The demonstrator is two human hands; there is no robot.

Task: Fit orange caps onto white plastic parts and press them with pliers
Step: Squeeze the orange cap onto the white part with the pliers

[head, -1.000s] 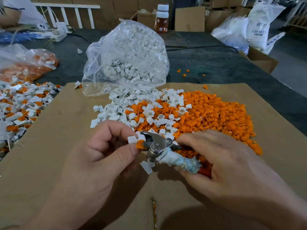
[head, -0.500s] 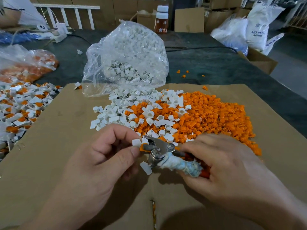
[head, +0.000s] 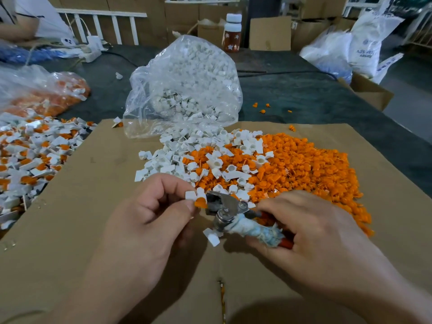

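1. Orange cap (head: 200, 203) on a white part (head: 191, 195), pinched in the left hand (head: 149, 220) above the cardboard's (head: 93, 230) near edge.
2. Right hand (head: 304, 232) grips the pliers (head: 224, 206); jaws stay at the cap as before, so pressing looks unfinished.

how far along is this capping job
Done: a pile of capped parts lies at the left. In hand: the left hand pinches a white part with an orange cap at the nose of the pliers, which the right hand grips. Left: a heap of loose orange caps, loose white parts and a bag of white parts. Plenty remains.
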